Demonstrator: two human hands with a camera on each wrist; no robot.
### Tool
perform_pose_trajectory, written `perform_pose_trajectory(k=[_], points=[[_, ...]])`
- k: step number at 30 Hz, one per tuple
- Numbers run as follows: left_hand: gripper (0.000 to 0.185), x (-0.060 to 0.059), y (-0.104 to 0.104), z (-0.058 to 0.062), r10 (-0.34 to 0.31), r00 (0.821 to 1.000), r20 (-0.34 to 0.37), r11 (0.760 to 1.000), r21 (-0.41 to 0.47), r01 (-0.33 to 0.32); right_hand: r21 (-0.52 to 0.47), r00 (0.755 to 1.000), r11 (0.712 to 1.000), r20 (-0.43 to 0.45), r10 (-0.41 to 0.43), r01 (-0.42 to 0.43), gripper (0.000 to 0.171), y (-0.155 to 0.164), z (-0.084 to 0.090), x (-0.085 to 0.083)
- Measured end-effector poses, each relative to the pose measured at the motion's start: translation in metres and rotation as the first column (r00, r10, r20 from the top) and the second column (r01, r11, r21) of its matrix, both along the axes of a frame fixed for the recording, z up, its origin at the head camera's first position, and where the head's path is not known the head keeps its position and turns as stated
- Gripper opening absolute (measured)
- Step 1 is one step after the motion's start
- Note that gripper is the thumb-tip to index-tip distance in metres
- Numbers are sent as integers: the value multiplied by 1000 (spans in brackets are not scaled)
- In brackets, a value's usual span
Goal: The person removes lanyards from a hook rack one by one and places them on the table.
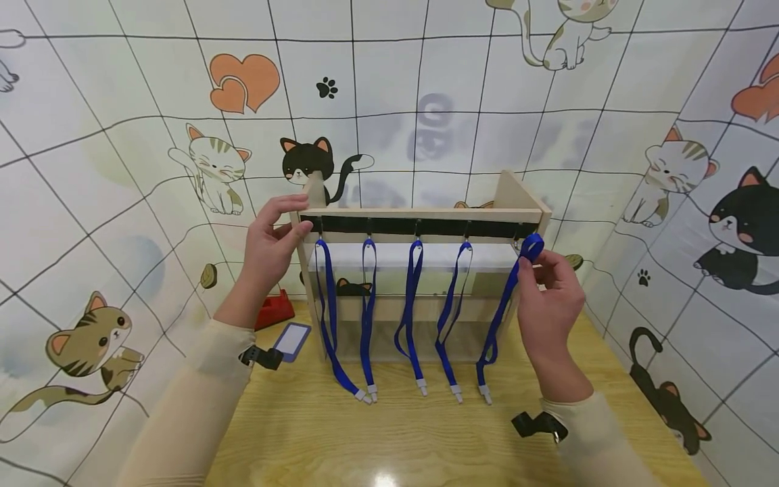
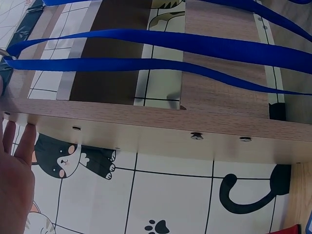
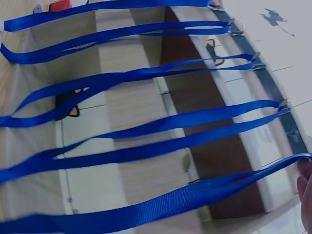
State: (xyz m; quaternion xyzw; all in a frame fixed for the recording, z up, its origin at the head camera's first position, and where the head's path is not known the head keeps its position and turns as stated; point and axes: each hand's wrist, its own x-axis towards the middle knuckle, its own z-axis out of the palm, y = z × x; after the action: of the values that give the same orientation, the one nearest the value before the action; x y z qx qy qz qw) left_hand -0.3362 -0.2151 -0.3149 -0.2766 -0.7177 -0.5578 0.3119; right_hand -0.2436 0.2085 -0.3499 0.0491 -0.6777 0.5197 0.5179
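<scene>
- Left hand grips the rack at its upper left corner;
- right hand pinches the top of the rightmost strap;
- 4 more straps hang from hooks.

Wood-grain tabletop, extending below both hands; upon it a wooden rack stands upright between the left hand and the right hand. Below the left hand, beside the rack, lie a blue-framed badge holder and a red object partly hidden by that forearm. The rack's black hook strip bears four blue lanyards left of the right hand
</scene>
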Motion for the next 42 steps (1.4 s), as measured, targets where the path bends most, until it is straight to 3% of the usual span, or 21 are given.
perform_pose_trajectory(k=[9,16,21,27,34,42], points=[[33,-2,0,-1,-11,1000,-13,1000,3,11,58,997,998,76,3,-8,17,37,13,-1],[33,-3,-1,-2,-19,1000,-14,1000,7,19,97,996,995,79,-41,33,20,67,26,2],[33,-2,-1,-3,-13,1000,-18,1000,7,13,107,994,994,106,0,-11,20,95,40,-6],[33,-1,-2,-1,-4,1000,-21,1000,2,4,110,975,992,220,28,-53,16,124,52,-26],[33,-1,0,0,-8,1000,-24,1000,8,8,126,921,986,385,55,-111,16,143,60,-52],[33,1,1,-2,6,1000,-13,1000,8,-6,94,905,987,418,80,-130,9,157,65,-93]])
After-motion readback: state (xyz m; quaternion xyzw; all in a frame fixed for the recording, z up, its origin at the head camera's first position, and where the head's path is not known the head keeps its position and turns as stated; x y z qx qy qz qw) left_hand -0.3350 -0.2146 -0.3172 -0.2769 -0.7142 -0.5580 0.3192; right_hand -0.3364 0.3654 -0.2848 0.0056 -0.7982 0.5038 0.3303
